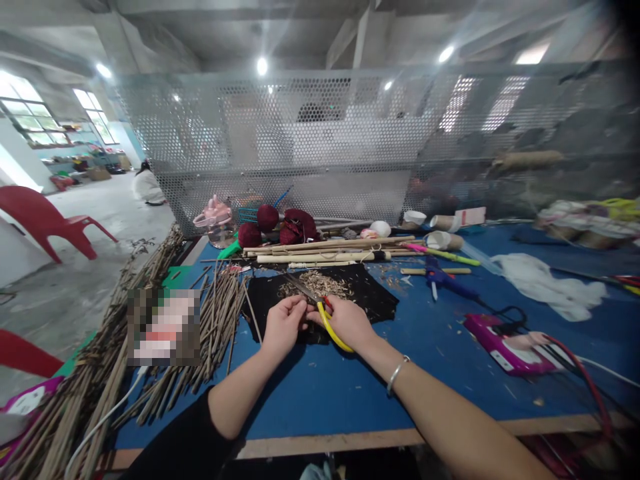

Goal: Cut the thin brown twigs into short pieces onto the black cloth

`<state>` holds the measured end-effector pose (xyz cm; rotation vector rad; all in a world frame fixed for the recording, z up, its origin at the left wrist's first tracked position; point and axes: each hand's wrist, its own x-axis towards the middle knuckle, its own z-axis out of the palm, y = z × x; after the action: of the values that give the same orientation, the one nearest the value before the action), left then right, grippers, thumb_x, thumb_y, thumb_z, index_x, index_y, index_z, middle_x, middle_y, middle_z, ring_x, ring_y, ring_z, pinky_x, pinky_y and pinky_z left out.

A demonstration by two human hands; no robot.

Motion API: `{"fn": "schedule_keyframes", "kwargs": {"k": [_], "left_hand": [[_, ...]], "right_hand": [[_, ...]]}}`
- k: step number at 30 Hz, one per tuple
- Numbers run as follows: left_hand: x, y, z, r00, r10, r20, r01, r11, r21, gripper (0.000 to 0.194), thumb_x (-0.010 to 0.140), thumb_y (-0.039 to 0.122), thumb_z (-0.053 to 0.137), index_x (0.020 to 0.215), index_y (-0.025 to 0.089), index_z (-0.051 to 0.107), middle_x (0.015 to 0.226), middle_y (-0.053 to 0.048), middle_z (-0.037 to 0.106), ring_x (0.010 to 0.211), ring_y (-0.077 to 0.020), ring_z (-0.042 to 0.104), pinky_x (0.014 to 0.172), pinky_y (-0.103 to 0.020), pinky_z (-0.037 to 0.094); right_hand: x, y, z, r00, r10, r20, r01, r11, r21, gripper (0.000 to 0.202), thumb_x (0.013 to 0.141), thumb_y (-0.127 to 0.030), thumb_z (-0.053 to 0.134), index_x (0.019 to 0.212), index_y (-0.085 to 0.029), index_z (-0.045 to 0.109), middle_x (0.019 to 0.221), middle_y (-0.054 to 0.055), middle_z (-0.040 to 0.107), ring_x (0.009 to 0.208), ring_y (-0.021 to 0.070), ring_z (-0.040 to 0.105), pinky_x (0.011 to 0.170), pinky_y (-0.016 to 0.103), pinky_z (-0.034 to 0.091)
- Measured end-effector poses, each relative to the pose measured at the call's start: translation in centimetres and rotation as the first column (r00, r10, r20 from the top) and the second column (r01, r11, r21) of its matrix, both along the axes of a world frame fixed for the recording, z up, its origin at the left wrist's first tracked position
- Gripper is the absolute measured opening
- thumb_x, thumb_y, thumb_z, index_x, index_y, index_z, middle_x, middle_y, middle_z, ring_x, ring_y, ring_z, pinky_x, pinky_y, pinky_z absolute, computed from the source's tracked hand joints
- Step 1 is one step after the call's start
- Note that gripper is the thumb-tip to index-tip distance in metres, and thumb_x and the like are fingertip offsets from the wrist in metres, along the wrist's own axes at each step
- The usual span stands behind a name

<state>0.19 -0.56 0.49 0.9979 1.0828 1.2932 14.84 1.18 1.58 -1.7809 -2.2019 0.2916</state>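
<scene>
Head view: right hand [347, 321] wrapped round yellow-handled scissors [324, 316], blades pointing far-left over chip pile [325, 283] on black cloth [379, 301]. Left hand [284, 325] just beside, fingers drawn together; can't tell if anything's gripped. Cut sticks [220, 321] left of cloth, glue gun [447, 280] right.

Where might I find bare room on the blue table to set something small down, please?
The widest patch, with a few scraps, is blue table between the right forearm and purple power strip. A smaller one lies between that forearm and the left forearm, this side of the black cloth. Sticks crowd the left; pale poles and maroon balls crowd the back.
</scene>
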Motion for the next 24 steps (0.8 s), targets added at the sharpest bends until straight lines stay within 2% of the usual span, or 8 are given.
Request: {"fn": "schedule_keyframes", "kwargs": {"k": [6,14,20,24], "left_hand": [[-0.1,0.21,-0.11,0.999,0.032,0.019,-0.032,0.999,0.005,0.042,0.068,0.044,0.061,0.096,0.013,0.06,0.075,-0.005,0.063,0.053,-0.0082,0.055,0.042,-0.016,0.043],[0.09,0.18,-0.05,0.999,-0.043,-0.029,0.044,0.999,0.031,0.034,0.069,0.044,0.059,0.07,0.01,0.06,0.061,-0.002,0.059,0.043,-0.005,0.047,0.042,-0.016,0.04],[0.2,0.05,-0.1,0.998,-0.048,0.033,0.047,0.998,0.034,0.032,0.069,0.043,0.061,0.078,0.013,0.055,0.064,0.0,0.059,0.043,-0.005,0.047,0.043,-0.018,0.039],[0.26,0.03,0.13,0.996,-0.055,0.073,0.056,0.998,-0.01,0.034,0.064,0.043,0.064,0.075,0.013,0.052,0.063,-0.001,0.061,0.042,-0.0056,0.048,0.042,-0.018,0.039]], "right_hand": [[0.41,0.01,0.64,1.0,-0.028,-0.006,0.028,0.999,0.037,0.05,0.065,-0.066,0.053,0.087,-0.021,0.052,0.075,0.004,0.064,0.069,0.0205,0.061,0.054,0.025,0.029],[0.07,-0.71,0.76,0.996,0.036,-0.08,-0.035,0.999,0.016,0.047,0.065,-0.061,0.055,0.088,-0.02,0.049,0.08,0.004,0.063,0.074,0.0205,0.06,0.058,0.025,0.032],[0.04,-0.71,0.66,0.993,0.055,-0.107,-0.051,0.998,0.04,0.046,0.063,-0.061,0.057,0.083,-0.02,0.047,0.077,0.003,0.061,0.071,0.0187,0.059,0.056,0.024,0.031],[0.01,-0.71,0.55,0.991,0.075,-0.107,-0.067,0.994,0.082,0.048,0.061,-0.062,0.059,0.081,-0.019,0.047,0.077,0.005,0.061,0.071,0.0184,0.058,0.056,0.023,0.031]]}}
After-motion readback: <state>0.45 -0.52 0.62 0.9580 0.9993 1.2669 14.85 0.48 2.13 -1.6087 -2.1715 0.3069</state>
